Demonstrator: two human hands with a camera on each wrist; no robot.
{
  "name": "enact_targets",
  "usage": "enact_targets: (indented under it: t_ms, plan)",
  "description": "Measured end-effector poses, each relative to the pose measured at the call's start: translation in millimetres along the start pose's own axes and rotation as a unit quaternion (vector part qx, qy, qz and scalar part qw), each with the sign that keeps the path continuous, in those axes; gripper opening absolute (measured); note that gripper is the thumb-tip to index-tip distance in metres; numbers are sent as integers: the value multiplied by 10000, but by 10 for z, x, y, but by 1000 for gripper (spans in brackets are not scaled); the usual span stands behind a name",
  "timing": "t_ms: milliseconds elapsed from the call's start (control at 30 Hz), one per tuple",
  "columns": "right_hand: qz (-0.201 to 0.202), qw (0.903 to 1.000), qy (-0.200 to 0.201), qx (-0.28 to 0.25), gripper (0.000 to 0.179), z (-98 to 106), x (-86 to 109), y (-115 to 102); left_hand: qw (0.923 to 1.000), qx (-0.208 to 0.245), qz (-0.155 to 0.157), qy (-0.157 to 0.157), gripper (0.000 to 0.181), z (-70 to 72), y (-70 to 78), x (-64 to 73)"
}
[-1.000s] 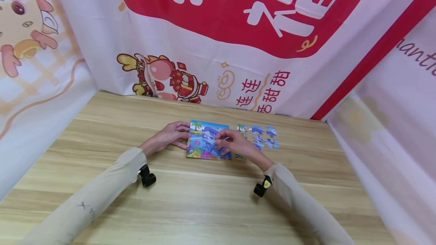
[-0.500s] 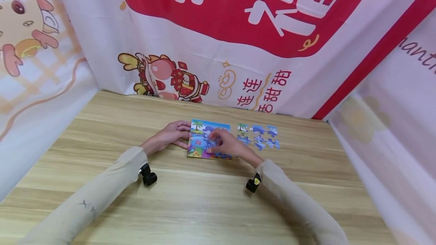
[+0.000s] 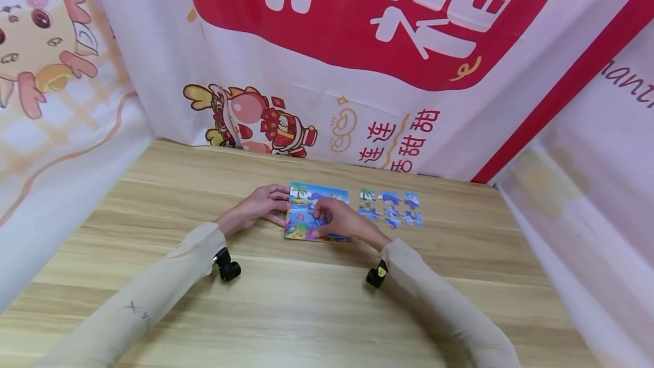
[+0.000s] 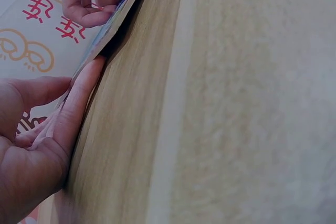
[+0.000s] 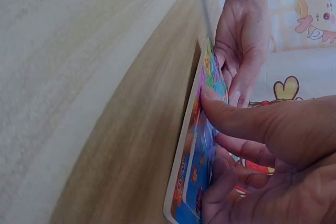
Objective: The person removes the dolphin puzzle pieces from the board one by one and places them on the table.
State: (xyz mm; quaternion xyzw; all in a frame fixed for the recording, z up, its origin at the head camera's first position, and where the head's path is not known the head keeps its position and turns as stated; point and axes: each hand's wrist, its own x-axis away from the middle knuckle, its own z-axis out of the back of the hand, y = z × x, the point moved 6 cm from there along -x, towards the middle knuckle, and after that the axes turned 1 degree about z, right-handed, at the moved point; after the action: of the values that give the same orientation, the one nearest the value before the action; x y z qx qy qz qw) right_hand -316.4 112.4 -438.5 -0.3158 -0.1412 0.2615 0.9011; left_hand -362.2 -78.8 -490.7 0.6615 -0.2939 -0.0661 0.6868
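Note:
A colourful jigsaw puzzle board (image 3: 297, 221) with a palm tree and sea scene lies on the table. At its left edge is my left hand (image 3: 259, 208); the left wrist view shows the thumb (image 4: 50, 88) on top and a finger (image 4: 79, 98) beneath, pinching the board. Over the board's right half bends my right hand (image 3: 343, 220), thumb (image 5: 236, 118) resting on the picture and fingers curled onto it. I cannot tell whether a piece sits between them. Part of the picture is hidden under this hand. Loose puzzle pieces (image 3: 392, 200) lie to the right.
The several loose pieces are laid in rows, one (image 3: 367, 195) showing a palm tree. Behind the wooden table (image 3: 306, 300) hangs a printed cloth (image 3: 286, 78). White printed side walls close off both sides. Each wrist carries a small black camera (image 3: 227, 266).
My right hand has moved left and slightly down over the board, its thumb now farther from the index finger. The left hand has stayed at the board's left edge. The head view has shifted slightly.

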Motion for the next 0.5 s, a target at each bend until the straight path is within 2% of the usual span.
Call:
enact_targets:
  t_ms: [167, 300, 500]
  plan:
    - [32, 10000, -50, -36, 34, 3, -3, 13, 9999, -78, 78, 129, 56, -1, -14, -29]
    - [63, 9997, -105, -187, 31, 6, -16, 29, 9999, -103, 64, 94, 58, 6, -2, -19]
    - [310, 9940, -330, -991, 15, 36, 13, 89, 10000, -73, 25, 24, 60, -4, -4, -1]
